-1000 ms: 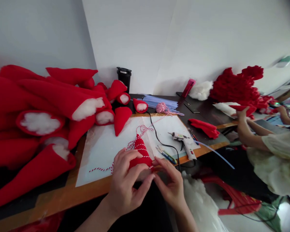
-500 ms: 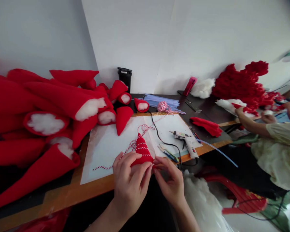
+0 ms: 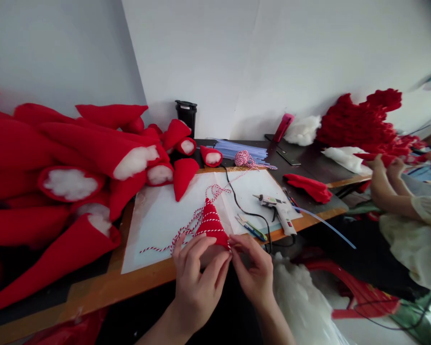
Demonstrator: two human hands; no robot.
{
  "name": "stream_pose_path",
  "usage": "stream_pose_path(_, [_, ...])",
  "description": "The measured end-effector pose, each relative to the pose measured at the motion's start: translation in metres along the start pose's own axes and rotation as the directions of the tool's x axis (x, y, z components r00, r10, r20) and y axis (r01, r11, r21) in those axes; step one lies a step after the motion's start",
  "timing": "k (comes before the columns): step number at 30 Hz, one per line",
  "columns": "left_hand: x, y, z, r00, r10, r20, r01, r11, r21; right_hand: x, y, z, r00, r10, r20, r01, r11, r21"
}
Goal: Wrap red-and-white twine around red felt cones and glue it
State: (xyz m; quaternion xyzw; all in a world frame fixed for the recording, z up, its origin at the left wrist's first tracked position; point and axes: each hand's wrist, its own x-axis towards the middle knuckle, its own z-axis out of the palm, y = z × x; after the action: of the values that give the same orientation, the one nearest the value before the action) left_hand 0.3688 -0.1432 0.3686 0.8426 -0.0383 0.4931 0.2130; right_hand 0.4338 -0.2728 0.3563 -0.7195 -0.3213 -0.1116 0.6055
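Observation:
A small red felt cone (image 3: pixel 212 223), wound with red-and-white twisted cord, points away from me at the table's front edge. My left hand (image 3: pixel 197 268) grips its lower left side, thumb and fingers near the base. At the lower right corner, my right hand (image 3: pixel 253 268) pinches the cone's edge and the cord there. Loose cord (image 3: pixel 187 229) lies in loops left of the cone, on the white sheet (image 3: pixel 149 211). More of it runs back to a ball of cord (image 3: pixel 242 158).
Stuffed red cones (image 3: pixel 89 143) are heaped at left. A glue gun (image 3: pixel 278 211), snips (image 3: pixel 250 227), red fabric (image 3: pixel 309 188) and a phone (image 3: pixel 288 157) lie right. White stuffing (image 3: pixel 301 302) fills a bag below. At far right a person's hands (image 3: pixel 386 165) hold red fabric.
Both my hands have shifted slightly down at the cone's base, uncovering more of the cone and the looped cord. The other person's hands have moved right and lifted red fabric.

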Motion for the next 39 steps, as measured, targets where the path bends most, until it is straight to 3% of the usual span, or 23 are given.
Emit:
stream_pose_path(6, [-0.004, -0.009, 0.0, 0.999, -0.041, 0.007, 0.041, 0.999, 0.02, -0.003, 0.003, -0.001, 0.997, 0.083, -0.001, -0.082, 0.996, 0.042])
stream_pose_path(15, [0.001, -0.011, 0.003, 0.992, -0.119, -0.029, 0.117, 0.992, -0.045, -0.002, 0.0, -0.001, 0.995, 0.093, 0.042, -0.097, 0.989, 0.115])
stream_pose_path(25, [-0.012, -0.017, 0.008, 1.0, -0.02, -0.003, 0.02, 0.999, -0.05, -0.004, 0.002, 0.003, 0.988, 0.15, 0.017, -0.151, 0.97, 0.19])
stream_pose_path(31, [-0.016, -0.012, 0.009, 0.981, -0.186, 0.051, 0.192, 0.957, -0.218, -0.006, 0.002, 0.004, 0.979, 0.203, 0.011, -0.2, 0.951, 0.237])
stream_pose_path(39, [-0.019, -0.005, 0.009, 0.947, -0.311, 0.078, 0.321, 0.928, -0.188, -0.007, 0.0, 0.01, 0.982, 0.182, -0.041, -0.167, 0.954, 0.248])
